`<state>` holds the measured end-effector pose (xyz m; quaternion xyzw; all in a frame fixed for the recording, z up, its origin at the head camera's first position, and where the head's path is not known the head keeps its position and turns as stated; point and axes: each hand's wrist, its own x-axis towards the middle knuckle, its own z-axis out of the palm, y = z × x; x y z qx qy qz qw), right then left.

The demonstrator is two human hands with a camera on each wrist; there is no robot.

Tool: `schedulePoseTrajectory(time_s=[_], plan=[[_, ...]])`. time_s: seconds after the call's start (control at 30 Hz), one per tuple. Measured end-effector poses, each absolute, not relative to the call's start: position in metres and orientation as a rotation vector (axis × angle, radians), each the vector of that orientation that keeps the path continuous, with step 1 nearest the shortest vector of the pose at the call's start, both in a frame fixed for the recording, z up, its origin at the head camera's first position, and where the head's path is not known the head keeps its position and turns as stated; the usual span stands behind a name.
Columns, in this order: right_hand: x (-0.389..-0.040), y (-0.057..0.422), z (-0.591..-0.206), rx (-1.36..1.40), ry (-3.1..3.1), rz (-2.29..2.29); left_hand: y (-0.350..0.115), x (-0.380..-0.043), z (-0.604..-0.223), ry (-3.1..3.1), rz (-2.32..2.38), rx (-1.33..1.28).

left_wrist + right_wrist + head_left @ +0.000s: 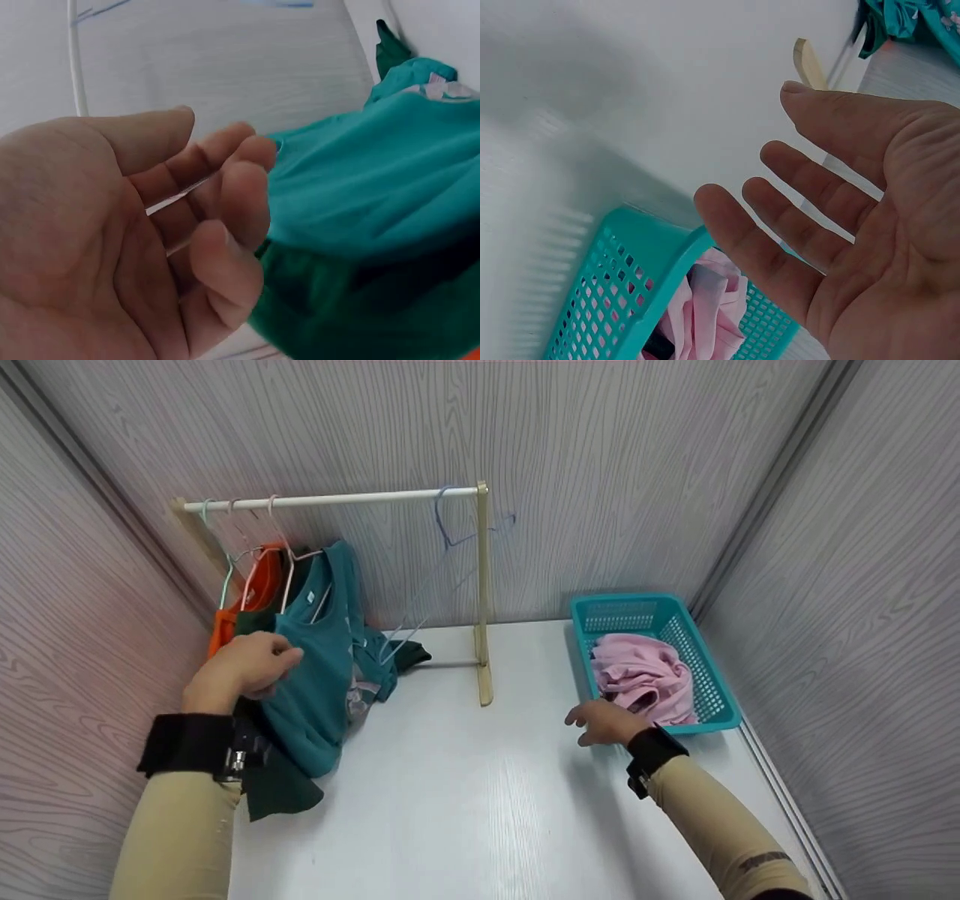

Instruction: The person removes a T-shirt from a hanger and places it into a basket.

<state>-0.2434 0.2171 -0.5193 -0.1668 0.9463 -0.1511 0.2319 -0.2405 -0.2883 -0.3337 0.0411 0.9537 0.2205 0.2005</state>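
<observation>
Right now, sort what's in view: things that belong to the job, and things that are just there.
Likely part of the job:
- pink cloth
- teal basket
- clothes rack
- bare blue hanger
- hanging clothes

Just there:
- white tabletop
- wood-grain walls
- black wrist straps

I see no clearly stray object.

Two grips (241, 666), four hangers (289, 582), one rack (337, 499), one basket (701, 660).
</observation>
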Motion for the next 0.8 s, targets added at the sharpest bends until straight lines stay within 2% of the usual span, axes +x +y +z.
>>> schedulePoseTrajectory(time_s=[0.27, 0.8], plan=[[-0.236, 0.217, -0.534, -0.422, 2.579, -0.473, -0.301, -0.245, -0.343, 2.813, 0.568, -0.113], [-0.225, 0.220, -0.556, -0.282, 2.488, -0.670, -0.273, -0.271, -0.366, 2.772, 0.754, -0.120]])
